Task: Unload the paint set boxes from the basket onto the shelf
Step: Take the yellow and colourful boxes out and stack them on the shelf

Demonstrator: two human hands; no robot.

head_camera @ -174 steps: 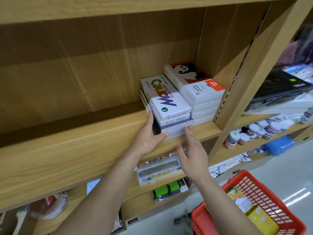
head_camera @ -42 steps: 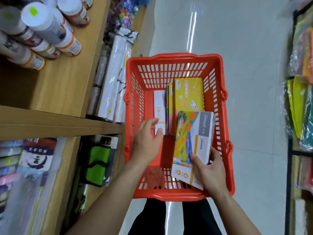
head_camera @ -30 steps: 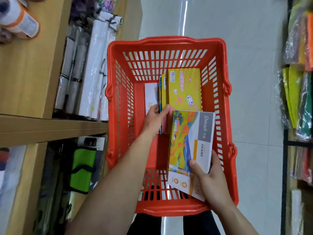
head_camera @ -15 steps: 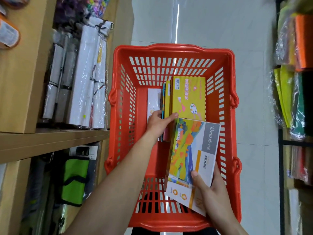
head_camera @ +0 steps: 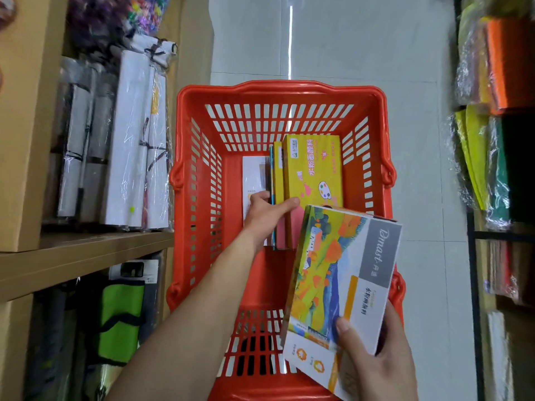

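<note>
Paint box [head_camera: 341,273] in curled right hand [head_camera: 376,366]

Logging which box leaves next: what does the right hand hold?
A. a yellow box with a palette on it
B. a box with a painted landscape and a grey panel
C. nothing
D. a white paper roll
B: the right hand grips the painted-landscape box over the red basket, while the yellow palette box stands inside, beside slim boxes that the left hand pinches.
</note>
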